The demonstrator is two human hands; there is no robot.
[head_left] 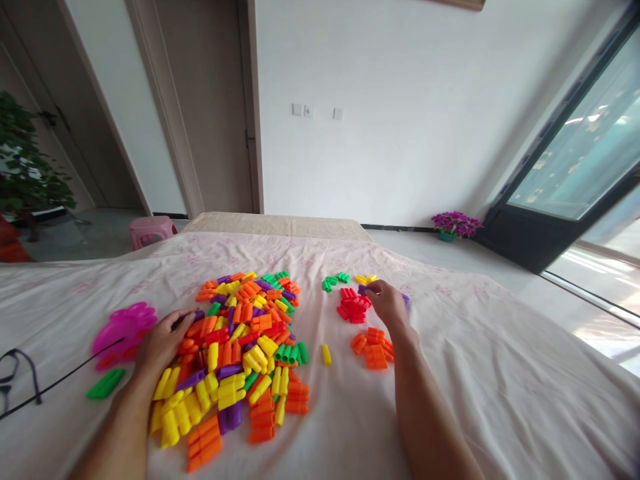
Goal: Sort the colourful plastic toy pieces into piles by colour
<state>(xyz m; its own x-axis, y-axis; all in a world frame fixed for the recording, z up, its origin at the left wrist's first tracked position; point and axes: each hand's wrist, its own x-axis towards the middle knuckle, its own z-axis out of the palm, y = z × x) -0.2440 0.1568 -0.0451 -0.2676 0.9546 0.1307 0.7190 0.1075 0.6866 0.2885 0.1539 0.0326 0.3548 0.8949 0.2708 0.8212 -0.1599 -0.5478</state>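
Note:
A large heap of plastic toy building pieces (pixel 240 333) in orange, yellow, purple, green and red lies on the bed sheet. At the heap's left edge, my left hand (pixel 163 340) has its fingertips closed on a purple piece (pixel 199 315). My right hand (pixel 389 303) reaches over the sorted groups, fingers closed on a purple piece (pixel 363 289). Another purple piece (pixel 406 300) shows just beyond that hand. Around it lie small groups of red pieces (pixel 355 307), orange pieces (pixel 375 350), green pieces (pixel 330 283) and yellow pieces (pixel 367 279).
One yellow piece (pixel 327 355) lies between heap and groups. Left of the heap are a pink paw-shaped tray (pixel 113 330), a green piece (pixel 106 385) and a dark cord (pixel 75 373). Beyond the bed stand a pink stool (pixel 153 230) and a purple flower pot (pixel 455 225).

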